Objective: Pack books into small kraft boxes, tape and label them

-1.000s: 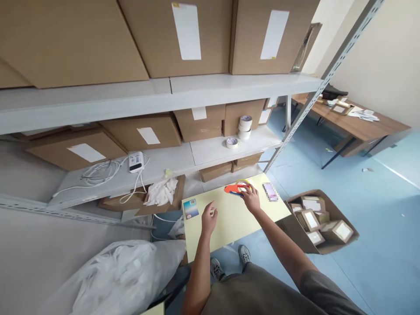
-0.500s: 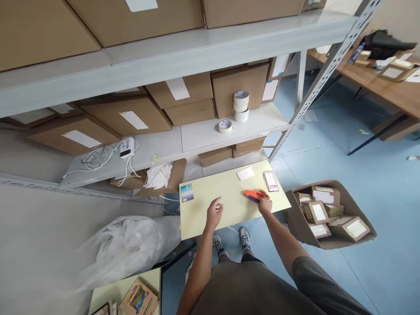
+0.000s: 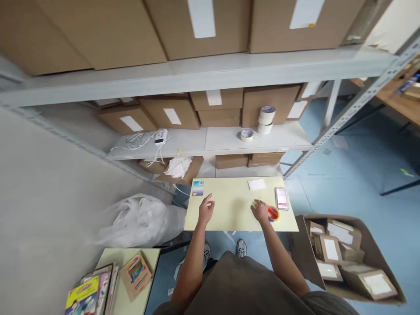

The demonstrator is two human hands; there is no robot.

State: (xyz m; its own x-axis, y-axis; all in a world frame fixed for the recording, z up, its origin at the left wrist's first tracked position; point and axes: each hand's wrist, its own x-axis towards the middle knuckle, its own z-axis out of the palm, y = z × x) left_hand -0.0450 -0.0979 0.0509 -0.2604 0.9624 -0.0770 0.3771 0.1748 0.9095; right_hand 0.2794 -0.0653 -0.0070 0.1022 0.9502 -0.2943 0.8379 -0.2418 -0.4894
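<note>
Over the left part of the pale yellow tabletop (image 3: 229, 214), my left hand (image 3: 206, 211) is open, with thumb and fingers apart and nothing in them. A blue and white card (image 3: 198, 188) lies just beyond it. My right hand (image 3: 260, 211) is low over the right part of the table, its fingers loosely bent and apart. Beside and partly beneath it lies a red, yellow and blue tool (image 3: 273, 213), perhaps a tape dispenser; the hand hides its front end. A white paper slip (image 3: 256, 184) and a phone-like item (image 3: 281, 199), its face blurred, lie farther back and right.
Metal shelving (image 3: 210, 72) with cardboard boxes rises behind the table, holding tape rolls (image 3: 246, 135) and a cabled white device (image 3: 160, 137). On the right floor stands a carton (image 3: 300, 245) of small boxes. A plastic bag (image 3: 144, 218) and a side table (image 3: 113, 254) with books are left.
The view has turned and tilted upward. My right hand has shifted left from the tool's rear end to over its front, while the tool stays in place. My left hand remains open.
</note>
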